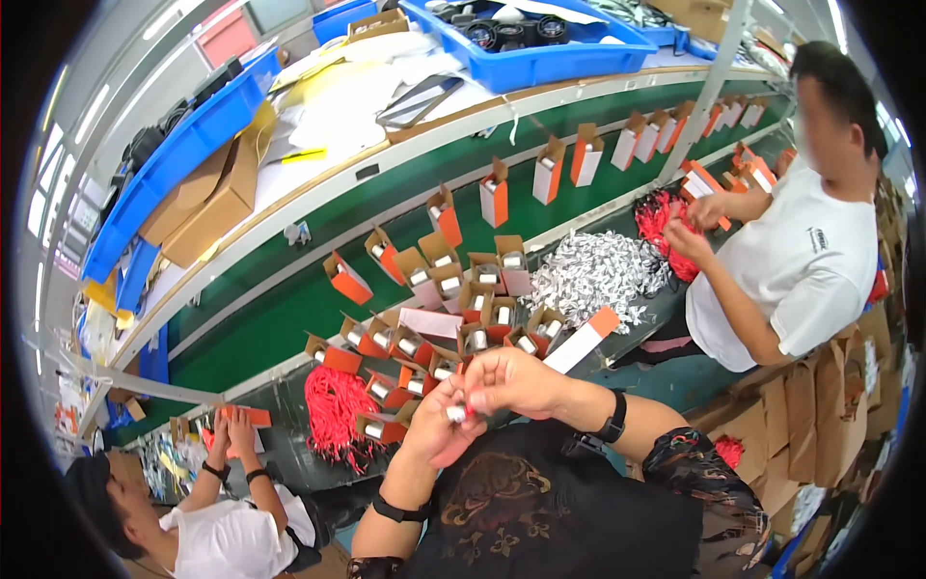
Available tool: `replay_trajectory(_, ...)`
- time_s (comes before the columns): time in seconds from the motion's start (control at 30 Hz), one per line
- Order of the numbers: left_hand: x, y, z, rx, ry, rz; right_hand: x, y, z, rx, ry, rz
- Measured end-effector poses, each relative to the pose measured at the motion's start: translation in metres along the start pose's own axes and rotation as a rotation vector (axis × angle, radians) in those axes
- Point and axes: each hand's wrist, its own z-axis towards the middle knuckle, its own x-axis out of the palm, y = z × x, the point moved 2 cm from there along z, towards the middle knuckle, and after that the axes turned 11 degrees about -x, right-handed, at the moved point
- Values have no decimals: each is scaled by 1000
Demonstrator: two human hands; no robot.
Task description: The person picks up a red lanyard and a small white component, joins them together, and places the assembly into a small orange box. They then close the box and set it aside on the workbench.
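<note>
Close in front of my chest, my left hand (436, 427) is closed around a small silvery-white piece with a red part (457, 413); its exact kind is too small to tell. My right hand (516, 382) pinches right beside it, fingertips by the red part, and what lies between them is hidden. Just beyond my hands stand several open orange-and-white boxes (415, 384) with white cylindrical items inside. A bundle of red cords (340, 410) lies left of my hands. To the right spreads a heap of silvery-white small pieces (603, 275), with a long white-and-orange box (582, 340) nearer me.
A green conveyor belt (251, 323) carries a row of open boxes (548, 172). Blue trays (540, 53) sit on the shelf behind it. One co-worker (791, 241) handles red cords at the right; another (231, 521) holds an orange box at the lower left. Flattened cardboard (810, 405) stands at right.
</note>
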Motion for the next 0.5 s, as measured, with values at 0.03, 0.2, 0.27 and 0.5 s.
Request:
replay_trajectory(0.03, -2, -2, -1, 26, -99, 187, -3, 6, 0, 38, 111, -211)
replay_trajectory(0.2, -13, -14, -6, 318, -533, 905, 13, 25, 1, 13, 170, -1287)
replay_trajectory(0.27, -8, -20, -4, 387, -564, 921, 14, 15, 1, -191, 48, -1516)
replay_trajectory(0.5, 17, -48, -8, 1111, -651, 1959, 10, -13, 20, -360, -153, -1489)
